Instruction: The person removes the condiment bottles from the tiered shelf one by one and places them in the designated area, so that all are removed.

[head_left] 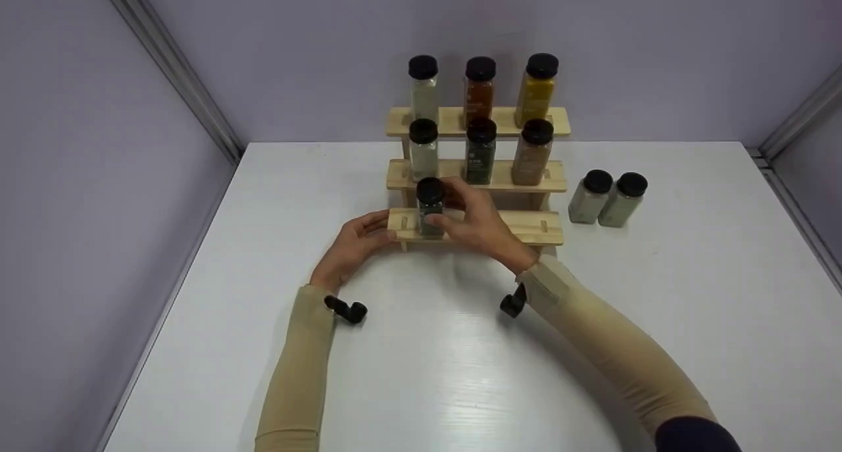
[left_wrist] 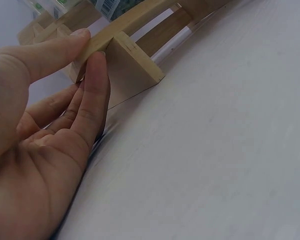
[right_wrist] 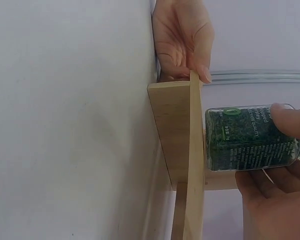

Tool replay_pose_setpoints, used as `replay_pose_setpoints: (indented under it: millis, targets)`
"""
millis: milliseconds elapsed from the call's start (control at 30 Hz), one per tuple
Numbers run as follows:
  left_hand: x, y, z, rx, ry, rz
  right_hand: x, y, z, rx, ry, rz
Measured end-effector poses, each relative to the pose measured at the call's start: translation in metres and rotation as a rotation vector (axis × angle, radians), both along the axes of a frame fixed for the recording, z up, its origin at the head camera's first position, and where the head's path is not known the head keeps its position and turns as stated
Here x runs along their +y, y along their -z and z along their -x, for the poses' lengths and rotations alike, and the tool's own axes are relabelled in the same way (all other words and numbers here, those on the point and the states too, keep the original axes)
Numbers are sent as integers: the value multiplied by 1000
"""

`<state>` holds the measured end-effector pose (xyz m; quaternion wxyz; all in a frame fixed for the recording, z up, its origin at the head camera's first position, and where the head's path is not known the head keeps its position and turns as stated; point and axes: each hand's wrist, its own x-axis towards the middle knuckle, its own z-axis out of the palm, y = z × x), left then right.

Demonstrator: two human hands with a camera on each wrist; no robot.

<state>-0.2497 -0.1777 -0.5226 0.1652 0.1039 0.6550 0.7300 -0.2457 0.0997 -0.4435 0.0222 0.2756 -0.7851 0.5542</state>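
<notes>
Here, right grip [head_left: 479,223] pinches green-filled jar [right_wrist: 227,142], label [right_wrist: 253,125] reading "QUALITY"; left grip [head_left: 355,243] pinches lowest shelf [head_left: 520,224].

In my head feed I get even, muted light that seems to fall from above, leaving the far wall [head_left: 316,57] faintly mauve. Streaky glare whitens the near middle of the table [head_left: 395,360], and a soft shadow lies along the left side of the right sleeve [head_left: 612,337]. Print on the far bottles [head_left: 479,100] is too small for me to read. My left wrist feed looks dim, greyish and slightly soft; in the right, some lettering on the held bottle [right_wrist: 252,140] reads clearly.
</notes>
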Motion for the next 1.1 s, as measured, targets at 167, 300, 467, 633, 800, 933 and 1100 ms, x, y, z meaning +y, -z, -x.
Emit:
replay_pose_setpoints:
  millis: [167,300,467,633,800,933,1100]
  targets:
    - [0,0,-1,-2,0,-23,8,-5,-4,11,-4,8]
    - [0,0,0,-3,-5,-18,20,-10,-7,27,-2,6]
    - [0,1,0,-3,-2,-3,37,-15,-13,57,8,-8]
    - [0,1,0,3,-3,1,55,-19,-18,76,25,-25]
    - [1,2,0,6,1,-11,75,-21,-25,78,38,-43]
    - [1,2,0,1,-5,-4,87,-22,-29,66,43,-69]
    - [1,2,0,-10,-16,-6,100,-24,-33,68,71,-89]
